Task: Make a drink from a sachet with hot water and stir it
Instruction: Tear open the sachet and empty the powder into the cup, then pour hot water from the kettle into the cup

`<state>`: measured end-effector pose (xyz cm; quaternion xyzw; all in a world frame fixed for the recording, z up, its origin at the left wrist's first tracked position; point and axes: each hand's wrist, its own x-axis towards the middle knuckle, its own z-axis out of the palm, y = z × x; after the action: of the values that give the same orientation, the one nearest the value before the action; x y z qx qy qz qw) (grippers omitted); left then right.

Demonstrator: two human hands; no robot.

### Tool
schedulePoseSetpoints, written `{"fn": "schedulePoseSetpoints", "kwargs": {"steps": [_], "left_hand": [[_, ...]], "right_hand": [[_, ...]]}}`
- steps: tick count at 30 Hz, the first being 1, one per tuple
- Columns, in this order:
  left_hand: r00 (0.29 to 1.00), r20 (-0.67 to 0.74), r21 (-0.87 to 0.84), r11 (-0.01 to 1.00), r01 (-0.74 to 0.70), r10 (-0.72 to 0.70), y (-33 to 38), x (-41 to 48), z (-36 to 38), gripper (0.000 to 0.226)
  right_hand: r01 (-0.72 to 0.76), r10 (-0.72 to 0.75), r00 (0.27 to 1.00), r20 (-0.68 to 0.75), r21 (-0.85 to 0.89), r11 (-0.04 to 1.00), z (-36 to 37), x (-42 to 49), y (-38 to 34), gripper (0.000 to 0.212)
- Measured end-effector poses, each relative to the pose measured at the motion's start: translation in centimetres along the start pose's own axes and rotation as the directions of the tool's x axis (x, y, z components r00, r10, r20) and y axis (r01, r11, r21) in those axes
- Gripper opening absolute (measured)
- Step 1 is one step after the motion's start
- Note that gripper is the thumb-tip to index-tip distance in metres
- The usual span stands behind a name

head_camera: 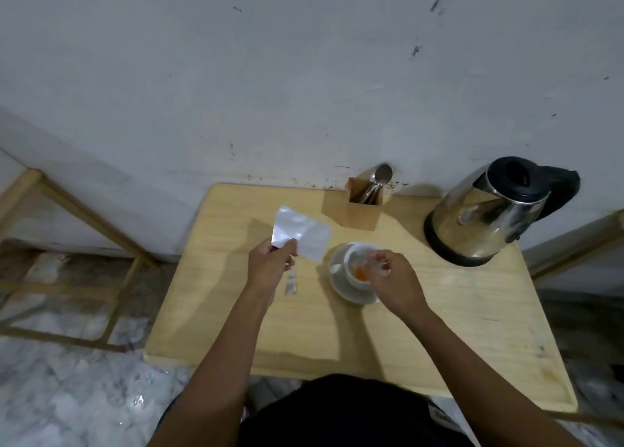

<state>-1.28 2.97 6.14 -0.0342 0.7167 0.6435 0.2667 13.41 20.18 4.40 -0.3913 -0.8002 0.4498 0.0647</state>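
My left hand [270,264] pinches a corner of a silver sachet [304,234] and holds it up, left of the cup. A white cup [358,261] stands on a white saucer [337,278] in the middle of the wooden table [236,311]. Orange powder [360,273] lies in the bottom of the cup. My right hand [395,281] rests at the cup's right side, its fingers pinched at the rim or handle. A torn-off strip [291,283] of the sachet lies on the table below my left hand.
A steel electric kettle [489,217] with a black lid stands at the back right. A wooden holder [363,215] with spoons [380,176] sits against the wall behind the cup. A wooden frame [101,230] stands on the floor to the left.
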Motion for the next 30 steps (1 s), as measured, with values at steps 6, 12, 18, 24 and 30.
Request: {"fn": "schedulePoseSetpoints", "kwargs": {"steps": [6,12,18,24,30], "left_hand": [[0.995,0.056,0.476,0.878,0.050,-0.087,-2.6,2.4,-3.1,0.030],[0.999,0.027,0.803,0.594,-0.039,0.029,-4.7,4.5,-2.6,0.031],[0.934,0.199,0.926,0.255,-0.278,0.296,-7.9,3.0,-0.4,0.064],[0.919,0.326,0.917,0.161,-0.364,0.220,-10.6,2.4,0.2,0.047],[0.898,0.377,0.901,0.136,-0.413,0.227,-10.5,3.3,-0.6,0.044]], "right_hand": [[0.052,-0.033,0.997,0.074,-0.274,0.960,0.8,2.5,2.5,0.042],[0.011,0.022,0.983,0.182,-0.177,0.984,0.8,2.1,1.1,0.075],[-0.014,0.058,0.980,0.188,-0.228,0.974,0.7,1.5,0.1,0.098],[-0.014,0.058,0.985,0.162,-0.260,0.965,1.1,1.5,-0.1,0.086],[-0.001,0.040,0.987,0.153,-0.249,0.969,1.2,1.5,0.4,0.072]]}}
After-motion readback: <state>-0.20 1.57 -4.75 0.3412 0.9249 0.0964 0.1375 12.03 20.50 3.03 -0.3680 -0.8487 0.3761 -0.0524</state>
